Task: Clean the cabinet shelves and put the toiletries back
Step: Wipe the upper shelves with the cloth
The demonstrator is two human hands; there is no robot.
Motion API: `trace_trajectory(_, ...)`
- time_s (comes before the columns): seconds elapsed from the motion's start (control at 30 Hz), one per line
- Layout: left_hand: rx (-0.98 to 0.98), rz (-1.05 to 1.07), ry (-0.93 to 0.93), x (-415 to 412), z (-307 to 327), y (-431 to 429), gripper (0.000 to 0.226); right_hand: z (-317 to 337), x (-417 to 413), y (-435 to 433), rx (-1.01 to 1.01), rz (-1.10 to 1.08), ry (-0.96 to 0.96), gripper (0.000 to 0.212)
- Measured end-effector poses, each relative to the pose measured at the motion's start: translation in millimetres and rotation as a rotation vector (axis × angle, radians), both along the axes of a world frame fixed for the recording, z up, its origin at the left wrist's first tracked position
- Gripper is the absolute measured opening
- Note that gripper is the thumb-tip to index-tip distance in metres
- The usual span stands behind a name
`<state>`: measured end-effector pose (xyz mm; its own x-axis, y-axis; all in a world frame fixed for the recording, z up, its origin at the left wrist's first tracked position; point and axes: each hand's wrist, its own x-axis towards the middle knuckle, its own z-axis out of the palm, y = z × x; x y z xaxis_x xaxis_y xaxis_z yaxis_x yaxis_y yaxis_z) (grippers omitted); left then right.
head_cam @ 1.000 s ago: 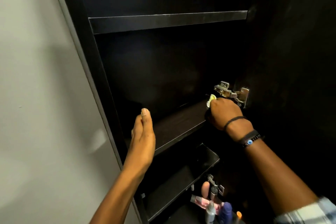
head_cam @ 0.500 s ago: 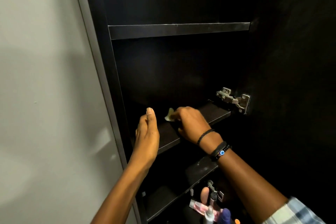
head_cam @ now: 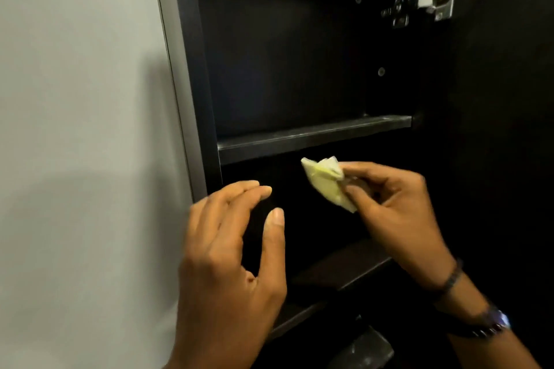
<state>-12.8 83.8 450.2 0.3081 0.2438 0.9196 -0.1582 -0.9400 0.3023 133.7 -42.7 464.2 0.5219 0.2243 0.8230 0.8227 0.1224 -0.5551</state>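
Note:
A dark cabinet stands open in front of me with bare black shelves. Its upper shelf (head_cam: 311,136) runs across the middle of the view and a lower shelf (head_cam: 344,274) shows below my hands. My right hand (head_cam: 398,213) pinches a small crumpled yellow-white cloth (head_cam: 325,184) in the air, just under the upper shelf's front edge. To its left my left hand (head_cam: 233,252) hovers with curved, parted fingers and holds nothing. No toiletries are in view.
A pale grey wall (head_cam: 84,129) fills the left side, beside the cabinet's left frame (head_cam: 186,75). A metal hinge (head_cam: 431,0) sits at the top right on the open dark door (head_cam: 503,129). A further shelf edge (head_cam: 362,350) shows at the bottom.
My right hand has lifted the cloth off the lower shelf and now holds it up in the air. The view has tilted upward, so the toiletries below have dropped out of sight.

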Motion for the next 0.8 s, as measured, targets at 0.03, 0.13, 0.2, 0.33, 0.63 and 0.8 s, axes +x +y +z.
trace_trajectory(0.03,0.066,0.042,-0.04,-2,8,3,0.026,13,-6,-9,0.045,-0.033,-0.066,0.04)
trace_trajectory(0.13,0.18,0.13,-0.112,-2,33,15,0.031,48,-12,-27,0.097,-0.183,-0.276,0.037)
trace_trajectory(0.2,0.228,0.169,-0.095,3,48,25,0.036,68,1,-30,0.055,-0.334,-0.355,0.033)
trace_trajectory(0.33,0.246,0.137,-0.028,14,69,43,0.049,93,30,-18,-0.3,-0.505,-0.26,0.024)
trace_trajectory(0.63,0.238,0.041,-0.031,17,70,50,0.049,78,-56,45,-0.682,-0.015,-0.522,0.043)
trace_trajectory(0.8,0.262,0.046,-0.025,16,70,55,0.05,92,-20,30,-0.824,-0.191,-0.425,0.046)
